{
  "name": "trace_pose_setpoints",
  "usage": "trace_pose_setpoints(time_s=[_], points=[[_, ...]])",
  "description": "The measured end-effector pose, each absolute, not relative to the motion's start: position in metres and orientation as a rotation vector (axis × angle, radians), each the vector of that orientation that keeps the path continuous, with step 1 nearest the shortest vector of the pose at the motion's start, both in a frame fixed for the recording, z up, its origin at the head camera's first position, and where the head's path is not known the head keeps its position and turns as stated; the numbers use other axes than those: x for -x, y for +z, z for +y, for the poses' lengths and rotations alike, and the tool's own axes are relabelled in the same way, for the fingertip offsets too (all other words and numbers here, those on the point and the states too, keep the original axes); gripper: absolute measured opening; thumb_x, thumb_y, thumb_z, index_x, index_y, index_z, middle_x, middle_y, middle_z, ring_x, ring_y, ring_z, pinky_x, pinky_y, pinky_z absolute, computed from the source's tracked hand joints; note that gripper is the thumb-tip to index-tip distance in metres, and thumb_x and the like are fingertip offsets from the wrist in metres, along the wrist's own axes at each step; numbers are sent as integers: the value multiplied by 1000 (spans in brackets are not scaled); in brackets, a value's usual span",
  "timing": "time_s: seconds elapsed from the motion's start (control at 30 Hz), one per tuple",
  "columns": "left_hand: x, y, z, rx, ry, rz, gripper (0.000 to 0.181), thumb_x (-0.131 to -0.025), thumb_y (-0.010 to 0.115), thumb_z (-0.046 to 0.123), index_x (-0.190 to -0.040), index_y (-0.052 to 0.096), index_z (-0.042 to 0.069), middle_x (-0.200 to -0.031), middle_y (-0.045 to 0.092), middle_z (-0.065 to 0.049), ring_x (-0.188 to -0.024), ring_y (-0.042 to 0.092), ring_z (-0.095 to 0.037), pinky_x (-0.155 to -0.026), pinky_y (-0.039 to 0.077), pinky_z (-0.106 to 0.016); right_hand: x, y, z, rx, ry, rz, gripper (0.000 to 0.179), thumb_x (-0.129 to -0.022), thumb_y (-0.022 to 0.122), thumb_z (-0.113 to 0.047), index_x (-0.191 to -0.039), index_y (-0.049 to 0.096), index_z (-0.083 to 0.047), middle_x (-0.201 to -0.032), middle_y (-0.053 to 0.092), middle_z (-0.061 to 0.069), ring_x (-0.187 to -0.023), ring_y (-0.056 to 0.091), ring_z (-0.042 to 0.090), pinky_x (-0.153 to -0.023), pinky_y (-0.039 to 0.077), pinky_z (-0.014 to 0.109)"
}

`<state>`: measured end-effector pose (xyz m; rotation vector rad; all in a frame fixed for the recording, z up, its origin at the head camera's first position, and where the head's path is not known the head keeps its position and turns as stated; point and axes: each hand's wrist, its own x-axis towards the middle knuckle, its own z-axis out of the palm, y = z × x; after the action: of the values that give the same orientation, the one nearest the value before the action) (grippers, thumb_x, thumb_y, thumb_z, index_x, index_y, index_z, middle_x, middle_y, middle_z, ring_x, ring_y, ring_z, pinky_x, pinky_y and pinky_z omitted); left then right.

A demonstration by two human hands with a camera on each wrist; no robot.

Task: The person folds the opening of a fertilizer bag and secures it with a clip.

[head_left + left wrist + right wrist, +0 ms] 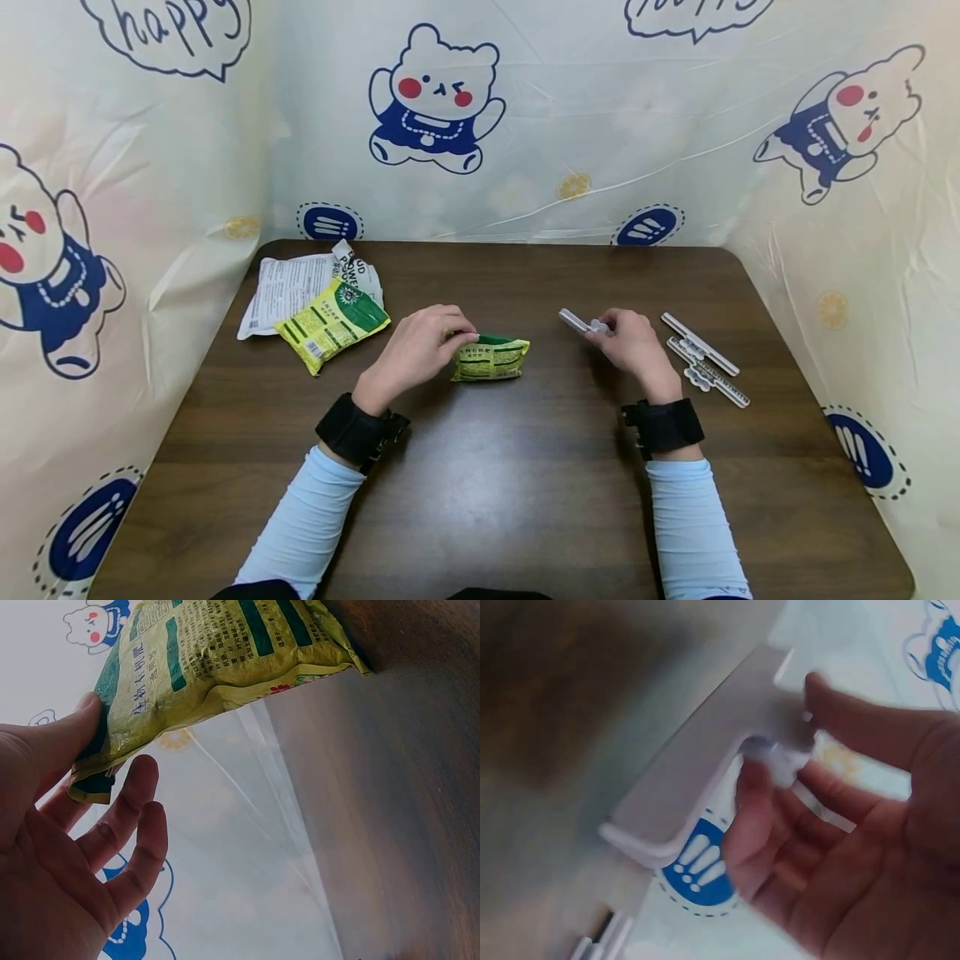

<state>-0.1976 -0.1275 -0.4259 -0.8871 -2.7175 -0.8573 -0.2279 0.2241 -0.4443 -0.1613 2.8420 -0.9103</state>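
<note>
My left hand (423, 343) pinches the folded green top of a yellow-and-green packet (491, 362) that stands on the table. In the left wrist view the thumb and forefinger grip the corner of this packet (210, 664), while the other fingers (147, 838) are loosely bent away from it. Off to the right, my right hand (632, 343) holds a white bag-sealing clip (574, 319) by its tab, apart from the packet. The right wrist view shows the clip (690, 761) slightly blurred, its long bar pointing away from the fingers.
Two more white clips, one plain (701, 343) and one with a cloud-shaped tab (708, 375), lie right of my right hand. Back left, another yellow-and-green packet (330, 327) overlaps a white packet (288, 287). Printed cloth (525, 125) surrounds the brown table (495, 500).
</note>
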Motion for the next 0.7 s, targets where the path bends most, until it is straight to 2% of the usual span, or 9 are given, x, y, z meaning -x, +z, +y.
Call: trace_pose_setpoints(time_s=[0.17, 0.33, 0.7], points=[[198, -425, -128, 899, -850, -2710, 9, -99, 74, 20, -98, 82, 15, -91, 74, 0, -85, 66, -17, -71, 56, -41, 221, -428, 216, 500, -1043, 2841, 28, -98, 74, -16, -120, 70, 0, -105, 69, 20, -88, 59, 34, -76, 52, 47], [198, -424, -128, 899, -845, -2712, 9, -99, 74, 20, -98, 82, 15, -91, 74, 0, -85, 66, -18, -72, 56, -41, 213, -415, 207, 696, -1121, 2847, 26, -95, 79, -16, -116, 74, -2, -98, 71, 16, -83, 60, 30, -71, 53, 45], [198, -425, -128, 908, -852, -2713, 8, -98, 75, 19, -98, 82, 14, -91, 74, 0, -86, 66, -18, -73, 57, -42, 207, -415, 200, 865, -1233, 2746, 17, -92, 81, -12, -108, 78, -7, -93, 74, 9, -81, 61, 25, -68, 53, 42]])
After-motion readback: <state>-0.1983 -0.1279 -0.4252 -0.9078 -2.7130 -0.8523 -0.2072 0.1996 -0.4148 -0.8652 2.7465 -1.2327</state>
